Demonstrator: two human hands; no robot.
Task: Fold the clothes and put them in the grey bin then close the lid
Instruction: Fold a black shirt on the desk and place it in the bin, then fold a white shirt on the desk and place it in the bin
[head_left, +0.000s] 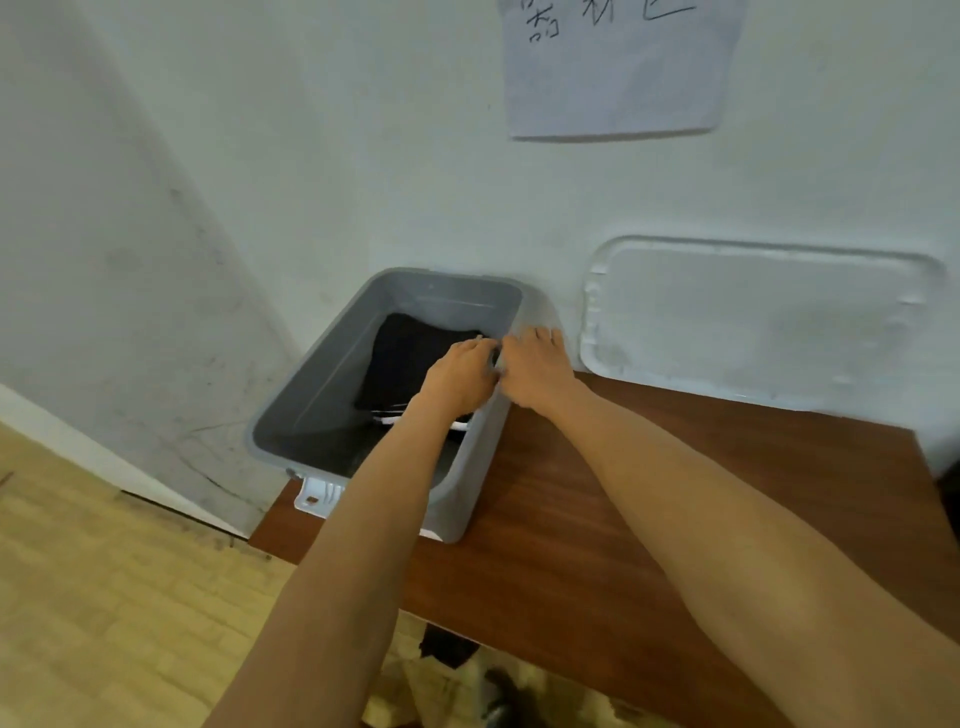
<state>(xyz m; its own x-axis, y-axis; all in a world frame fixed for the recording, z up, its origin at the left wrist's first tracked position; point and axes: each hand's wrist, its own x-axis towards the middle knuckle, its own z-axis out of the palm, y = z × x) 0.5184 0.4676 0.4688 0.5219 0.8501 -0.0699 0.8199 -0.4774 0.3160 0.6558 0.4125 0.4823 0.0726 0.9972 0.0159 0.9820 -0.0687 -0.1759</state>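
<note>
Two hands at grey bin (289, 400) | folded dark garment (410, 353) inside: soft, light, take by folded edge | left hand (460, 376) on it, finger grip unclear | right hand (535, 369) fingers straight on rim | lid (753, 322) against wall (363, 182)

1 bin (332, 384), 1 lid (753, 322), 1 garment (410, 353), 2 hands: left hand (457, 374), right hand (535, 364)

The paper sheet (618, 78) at the top is cut off by the frame's upper edge. The fingertips of the left hand (460, 374) are hidden. The near end of the dark clothes (410, 358) is covered by the forearm (395, 467). The dark shape (447, 649) at bottom centre is blurred.
</note>
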